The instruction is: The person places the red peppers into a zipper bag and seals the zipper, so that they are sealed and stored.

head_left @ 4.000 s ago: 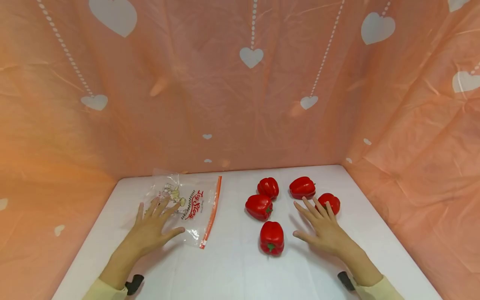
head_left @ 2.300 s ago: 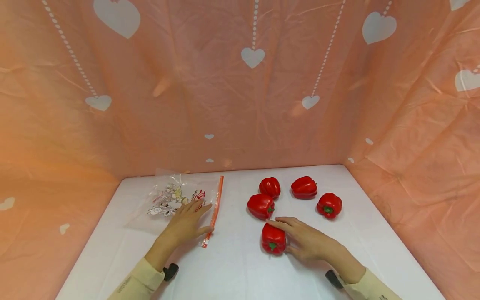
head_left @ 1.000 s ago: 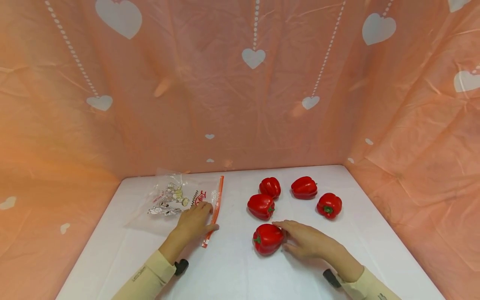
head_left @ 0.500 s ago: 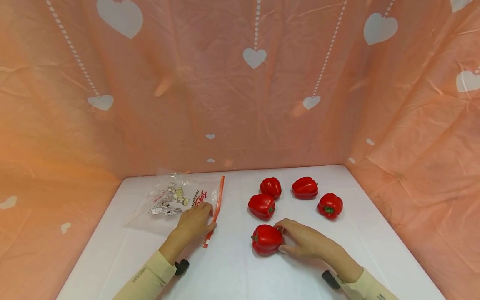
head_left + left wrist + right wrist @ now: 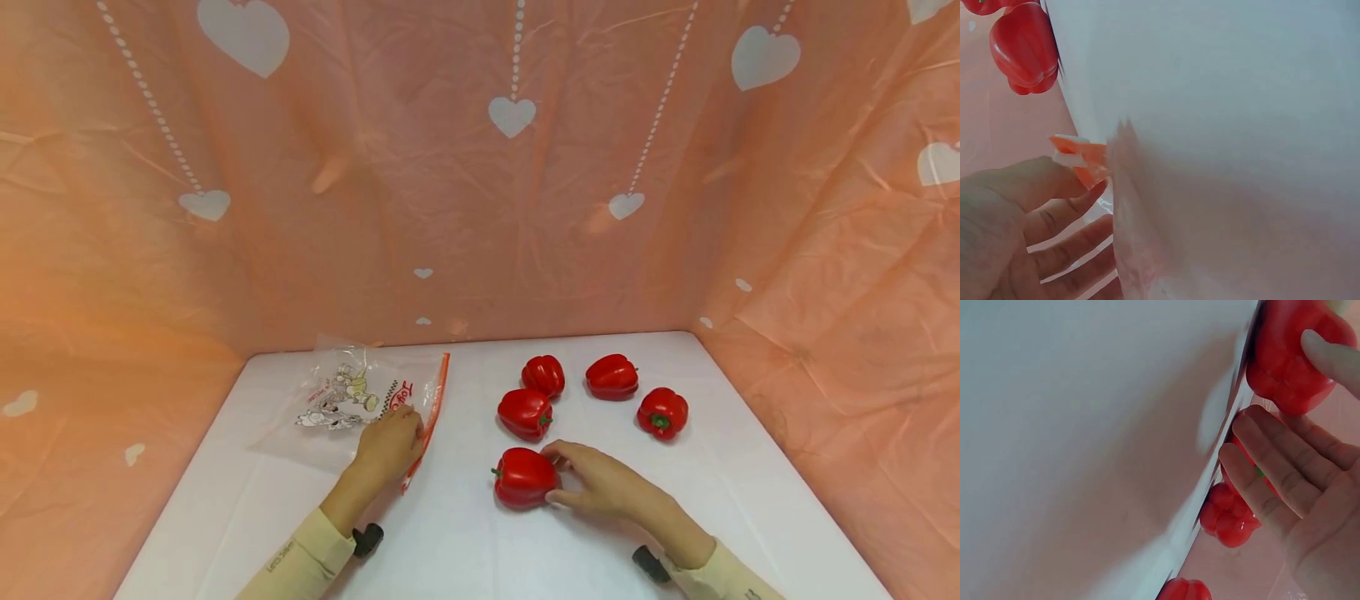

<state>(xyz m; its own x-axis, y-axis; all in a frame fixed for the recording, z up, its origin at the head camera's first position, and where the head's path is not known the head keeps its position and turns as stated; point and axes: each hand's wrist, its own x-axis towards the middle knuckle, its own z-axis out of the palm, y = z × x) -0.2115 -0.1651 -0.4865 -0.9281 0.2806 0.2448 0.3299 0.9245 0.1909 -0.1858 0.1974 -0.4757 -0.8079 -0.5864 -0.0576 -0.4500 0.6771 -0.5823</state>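
Note:
A clear plastic zip bag [image 5: 337,404] with cartoon print lies flat on the left side of the table, its orange zip edge [image 5: 441,383] facing right. My left hand [image 5: 388,446] pinches the near part of that edge; in the left wrist view, the orange strip [image 5: 1088,153] sits between thumb and forefinger. A red bell pepper [image 5: 522,478] lies on its side at the middle front, green stem pointing left. My right hand [image 5: 603,482] grips its right end between thumb and fingers. In the right wrist view, the thumb presses the pepper [image 5: 1291,356] while the other fingers extend below it.
Behind the gripped pepper, two red bell peppers lie close together, a nearer one [image 5: 524,414] and a farther one [image 5: 543,377]. Further right are another pepper [image 5: 612,377] and one [image 5: 663,413] with its stem facing me. Orange cloth [image 5: 465,208] with white hearts walls the white table [image 5: 450,542].
Both hands came down from above the table. My right hand took hold of the front pepper, which turned stem-left and shifted left. My left hand moved right and took the bag's zip edge.

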